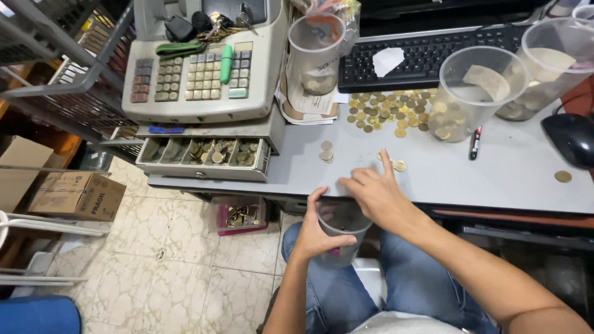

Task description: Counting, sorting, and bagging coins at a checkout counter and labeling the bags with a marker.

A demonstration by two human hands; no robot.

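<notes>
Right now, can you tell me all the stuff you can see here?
cash register: one, beige, desk's left end
coin drawer: one, open, under the register
keyboard: one, black, back of desk
loose coins: many, gold, mid-desk
clear tubs: at least three, upright on the desk
marker: one, black and red, beside a tub
mouse: one, black, right edge
cardboard box: one, brown, on the floor
pink bin: one, under the desk
held cup: one, clear, below the desk edge
left hand: grip around the held cup
right hand: fingers on the desk edge by coins
</notes>
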